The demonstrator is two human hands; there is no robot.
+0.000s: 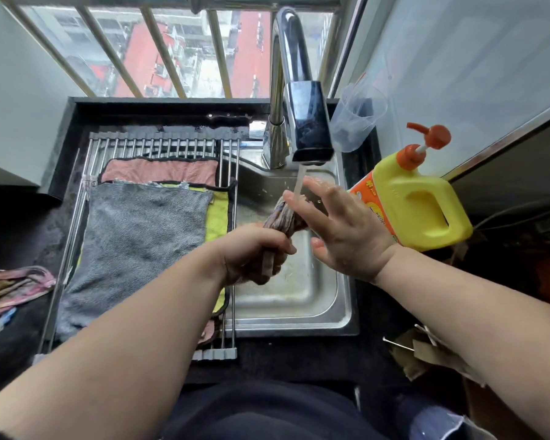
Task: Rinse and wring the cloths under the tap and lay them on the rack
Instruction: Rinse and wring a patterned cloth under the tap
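My left hand (254, 252) grips a twisted, striped brown-and-pink cloth (283, 217) over the steel sink (299, 300). Water runs from the chrome tap (308, 128) onto the cloth's upper end and onto the fingers of my right hand (340, 230). That hand is spread open with straight fingers beside the cloth. A roll-up wire rack (159, 144) covers the sink's left part. On it lie a grey cloth (134, 242), a pink cloth (159, 171) behind it, and a yellow-green cloth (218, 214) partly under the grey one.
A yellow detergent bottle with an orange pump (416, 198) stands right of the sink. A clear plastic cup (359, 119) sits behind it by the tap. More striped cloths (13, 287) lie on the dark counter at the left. A barred window is behind.
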